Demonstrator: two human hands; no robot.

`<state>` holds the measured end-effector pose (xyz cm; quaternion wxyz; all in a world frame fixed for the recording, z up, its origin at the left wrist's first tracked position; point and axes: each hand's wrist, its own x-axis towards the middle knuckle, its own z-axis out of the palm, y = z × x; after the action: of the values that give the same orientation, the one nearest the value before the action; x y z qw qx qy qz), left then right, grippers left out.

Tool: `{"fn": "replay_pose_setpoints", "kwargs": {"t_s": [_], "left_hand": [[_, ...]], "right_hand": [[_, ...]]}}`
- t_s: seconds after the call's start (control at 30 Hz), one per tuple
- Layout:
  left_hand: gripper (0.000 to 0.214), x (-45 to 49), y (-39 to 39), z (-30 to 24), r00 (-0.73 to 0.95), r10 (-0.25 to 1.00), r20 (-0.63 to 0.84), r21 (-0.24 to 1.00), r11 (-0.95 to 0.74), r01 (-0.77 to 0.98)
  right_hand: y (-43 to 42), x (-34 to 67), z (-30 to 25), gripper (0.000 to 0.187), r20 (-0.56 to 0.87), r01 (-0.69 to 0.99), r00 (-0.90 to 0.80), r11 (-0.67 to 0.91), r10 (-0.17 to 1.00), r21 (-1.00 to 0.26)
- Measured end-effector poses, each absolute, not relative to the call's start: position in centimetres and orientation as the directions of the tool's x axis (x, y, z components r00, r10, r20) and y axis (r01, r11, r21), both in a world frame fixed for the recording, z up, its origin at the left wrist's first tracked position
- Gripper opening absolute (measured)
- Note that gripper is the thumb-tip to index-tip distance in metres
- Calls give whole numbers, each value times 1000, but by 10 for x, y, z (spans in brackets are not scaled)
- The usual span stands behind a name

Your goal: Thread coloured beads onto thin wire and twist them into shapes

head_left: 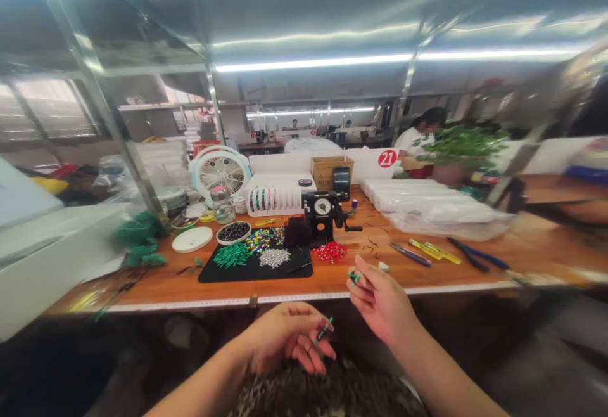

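Lying at far left: a green tangle of cord (139,239) is placed on the orange wooden desk (156,284), beside a round white lid (192,239).

Behind the mat: a bowl of dark beads (233,232) is set near the lid.

Spread on the black mat (256,270): green tubes (231,255), white beads (274,257) and mixed coloured beads (259,240) are heaped.

Left hand (285,338): a short green-and-black piece (323,331) is pinched at the fingertips, below the desk edge.

Centre: a black hand-cranked gauge device (323,211) is clamped at the back, behind red beads (331,251).

Right hand (382,303): a small green piece (354,276) is pinched at the fingertips, over the desk edge, just beside the red beads.

Far right: purple-handled pliers (411,253), a yellow-handled tool (434,251) and blue-handled pliers (477,253) are laid apart.
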<state>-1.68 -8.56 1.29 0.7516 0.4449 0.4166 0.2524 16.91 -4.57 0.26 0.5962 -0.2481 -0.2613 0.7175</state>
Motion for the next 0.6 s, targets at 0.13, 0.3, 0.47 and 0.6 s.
{"fn": "replay_pose_setpoints", "kwargs": {"t_s": [0.13,0.3,0.47,0.6], "left_hand": [[27,-16,-86,13,517,783,-347,925,376,51],[25,-12,-85,16,496,834,-242,966,255,42],[30,-6,-84,18,414,894,-171,977,208,-47],[35,-8,-83,12,376,901,-218,970,242,-17]], "right_hand": [[-51,165,4,46,44,-595,-176,-71,983,-801],[-63,162,13,46,166,-219,-227,116,960,-969],[-71,153,17,48,197,-29,-324,198,925,-980],[-69,146,5,52,143,-84,-348,122,927,-989]]}}
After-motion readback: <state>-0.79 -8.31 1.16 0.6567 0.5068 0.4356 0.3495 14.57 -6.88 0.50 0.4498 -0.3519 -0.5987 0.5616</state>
